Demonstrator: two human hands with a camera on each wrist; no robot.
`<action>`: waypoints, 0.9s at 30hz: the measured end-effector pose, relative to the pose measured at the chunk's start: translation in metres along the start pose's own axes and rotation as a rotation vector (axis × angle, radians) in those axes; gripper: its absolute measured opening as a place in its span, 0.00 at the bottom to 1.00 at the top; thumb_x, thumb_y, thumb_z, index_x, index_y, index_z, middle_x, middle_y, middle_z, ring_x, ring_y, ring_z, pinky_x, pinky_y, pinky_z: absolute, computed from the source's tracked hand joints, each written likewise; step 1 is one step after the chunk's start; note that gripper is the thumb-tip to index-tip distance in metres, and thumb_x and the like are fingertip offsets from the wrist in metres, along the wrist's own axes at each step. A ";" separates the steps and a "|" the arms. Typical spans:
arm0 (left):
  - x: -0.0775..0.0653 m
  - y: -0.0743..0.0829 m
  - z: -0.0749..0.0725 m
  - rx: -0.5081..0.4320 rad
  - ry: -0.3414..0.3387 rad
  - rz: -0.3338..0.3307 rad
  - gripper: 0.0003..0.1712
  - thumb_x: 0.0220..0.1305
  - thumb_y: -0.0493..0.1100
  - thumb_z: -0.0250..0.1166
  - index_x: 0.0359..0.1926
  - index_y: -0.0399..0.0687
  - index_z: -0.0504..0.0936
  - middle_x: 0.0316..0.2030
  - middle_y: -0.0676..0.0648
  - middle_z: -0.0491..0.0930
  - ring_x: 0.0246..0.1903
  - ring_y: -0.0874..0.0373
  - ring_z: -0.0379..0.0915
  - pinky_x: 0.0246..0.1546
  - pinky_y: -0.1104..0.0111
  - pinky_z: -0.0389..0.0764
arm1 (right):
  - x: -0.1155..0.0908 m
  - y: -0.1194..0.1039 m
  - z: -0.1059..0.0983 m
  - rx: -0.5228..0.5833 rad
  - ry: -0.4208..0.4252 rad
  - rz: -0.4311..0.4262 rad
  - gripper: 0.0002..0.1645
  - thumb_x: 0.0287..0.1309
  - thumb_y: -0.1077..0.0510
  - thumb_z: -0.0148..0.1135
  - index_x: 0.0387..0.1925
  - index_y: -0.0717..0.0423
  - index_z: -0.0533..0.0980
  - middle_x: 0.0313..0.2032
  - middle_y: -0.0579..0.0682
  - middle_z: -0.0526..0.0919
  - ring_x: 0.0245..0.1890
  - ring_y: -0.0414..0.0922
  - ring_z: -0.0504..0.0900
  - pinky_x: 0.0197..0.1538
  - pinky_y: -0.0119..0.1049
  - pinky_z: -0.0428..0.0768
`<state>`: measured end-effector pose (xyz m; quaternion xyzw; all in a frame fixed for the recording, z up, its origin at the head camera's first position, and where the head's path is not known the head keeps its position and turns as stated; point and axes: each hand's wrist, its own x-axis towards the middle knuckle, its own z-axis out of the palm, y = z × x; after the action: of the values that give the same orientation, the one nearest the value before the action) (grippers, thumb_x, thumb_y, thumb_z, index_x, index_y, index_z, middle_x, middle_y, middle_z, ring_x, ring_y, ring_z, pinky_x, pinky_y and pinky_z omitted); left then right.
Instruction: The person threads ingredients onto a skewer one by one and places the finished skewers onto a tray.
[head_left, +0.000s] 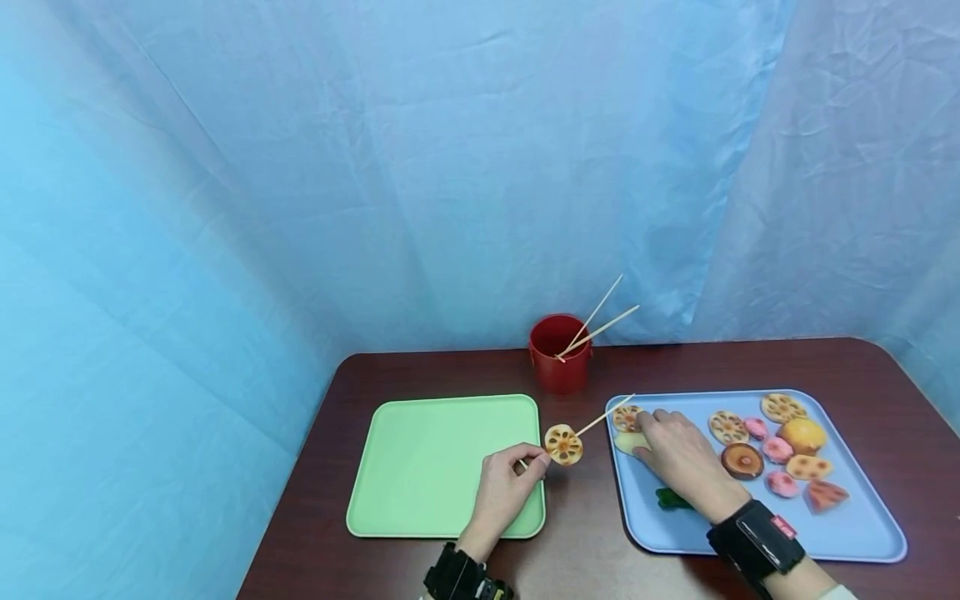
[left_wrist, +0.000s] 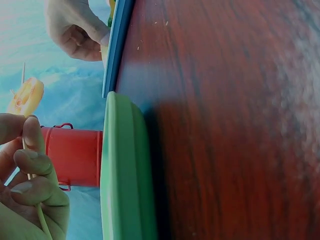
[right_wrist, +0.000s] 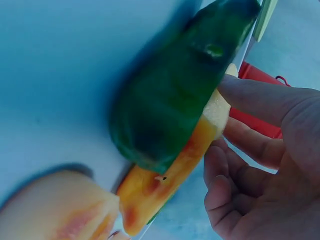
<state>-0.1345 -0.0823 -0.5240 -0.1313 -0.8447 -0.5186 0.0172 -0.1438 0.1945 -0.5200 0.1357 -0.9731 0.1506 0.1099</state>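
My left hand (head_left: 504, 490) pinches a thin wooden skewer (head_left: 604, 415), which points up and to the right. A lotus root slice (head_left: 564, 445) is threaded on it just beyond the fingertips. In the left wrist view the skewer's lower end (left_wrist: 42, 220) runs down past the curled fingers. Over the left part of the blue tray (head_left: 750, 543), my right hand (head_left: 686, 458) pinches a pale yellow slice (head_left: 632, 442) between thumb and fingers. Another lotus root slice (head_left: 626, 418) lies just behind it. A dark green piece (right_wrist: 165, 90) appears large in the right wrist view.
Lotus root slices (head_left: 728, 427), pink pieces (head_left: 777, 450), a brown mushroom cap (head_left: 742, 461), a yellow lump (head_left: 802, 435) and a reddish wedge (head_left: 827, 496) occupy the tray's right side. A green tray (head_left: 427, 475) lies left. Behind stands a red bucket (head_left: 561, 375) with skewers.
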 end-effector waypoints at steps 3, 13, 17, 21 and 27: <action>0.000 0.000 0.000 -0.003 0.000 0.002 0.09 0.67 0.44 0.68 0.36 0.44 0.91 0.25 0.58 0.82 0.19 0.70 0.67 0.23 0.77 0.68 | 0.000 -0.001 0.000 0.006 0.007 -0.003 0.20 0.48 0.60 0.83 0.39 0.64 0.82 0.28 0.52 0.77 0.29 0.51 0.76 0.31 0.46 0.75; -0.001 0.001 -0.002 -0.004 0.000 0.002 0.08 0.67 0.45 0.68 0.36 0.46 0.91 0.25 0.57 0.83 0.20 0.69 0.68 0.24 0.77 0.69 | -0.005 -0.006 -0.009 0.085 -0.013 0.046 0.14 0.51 0.61 0.79 0.38 0.61 0.84 0.29 0.49 0.77 0.29 0.47 0.74 0.33 0.45 0.74; -0.002 0.001 -0.003 -0.008 0.003 0.001 0.09 0.67 0.44 0.69 0.36 0.45 0.91 0.25 0.57 0.83 0.19 0.69 0.69 0.23 0.77 0.69 | -0.005 -0.007 -0.016 0.133 -0.024 0.080 0.12 0.54 0.62 0.77 0.39 0.61 0.83 0.31 0.49 0.79 0.30 0.46 0.74 0.34 0.44 0.75; -0.002 0.001 -0.003 -0.011 0.001 -0.001 0.09 0.67 0.43 0.69 0.36 0.43 0.90 0.24 0.57 0.83 0.19 0.70 0.68 0.22 0.77 0.68 | -0.005 -0.007 -0.022 0.179 -0.034 0.122 0.12 0.57 0.62 0.75 0.41 0.61 0.82 0.33 0.51 0.82 0.28 0.43 0.74 0.32 0.43 0.75; -0.003 -0.001 -0.004 -0.024 -0.010 -0.004 0.09 0.67 0.43 0.69 0.36 0.41 0.90 0.23 0.56 0.83 0.18 0.71 0.68 0.22 0.78 0.66 | -0.006 -0.006 -0.030 0.268 0.010 0.169 0.16 0.62 0.59 0.73 0.48 0.63 0.82 0.32 0.50 0.84 0.24 0.41 0.73 0.28 0.39 0.73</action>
<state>-0.1322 -0.0869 -0.5240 -0.1324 -0.8387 -0.5282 0.0101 -0.1312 0.2001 -0.4916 0.0660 -0.9516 0.2886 0.0827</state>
